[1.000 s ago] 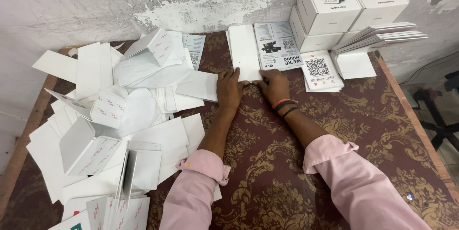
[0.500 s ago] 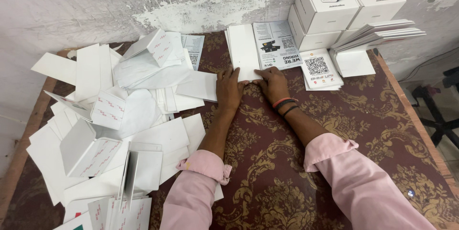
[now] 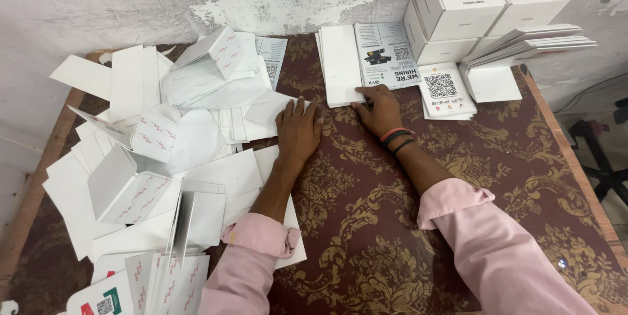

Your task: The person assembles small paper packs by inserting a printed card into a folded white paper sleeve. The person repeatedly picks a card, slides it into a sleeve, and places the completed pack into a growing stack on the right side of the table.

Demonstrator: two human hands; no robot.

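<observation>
Nearest the camera, two pink sleeves reach forward over a table (image 3: pixel 366 236) covered in a dark red and gold patterned cloth. A loose heap of white card (image 3: pixel 170 158), flat sheets and half-folded sleeves, covers the left side and runs up to the left forearm.

The left hand (image 3: pixel 297 128) lies flat, palm down, fingers spread, at the heap's edge and grips nothing. The right hand (image 3: pixel 381 111), with wrist bands, rests just beside it, the two hands apart. Its fingertips press the near edge of a white stack (image 3: pixel 340 63); whether it pinches a sheet cannot be told.

Beyond lie a printed leaflet (image 3: pixel 387 53) against the stack, small printed cards (image 3: pixel 445 89), a fanned pile (image 3: pixel 530 40) and white boxes (image 3: pixel 458 1) by the wall.

Risk, as judged: the heap is unstable, and a sweep of the left forearm could push sheets off the table edge. Dragging the stack by one edge could skew it or shift the leaflet.
</observation>
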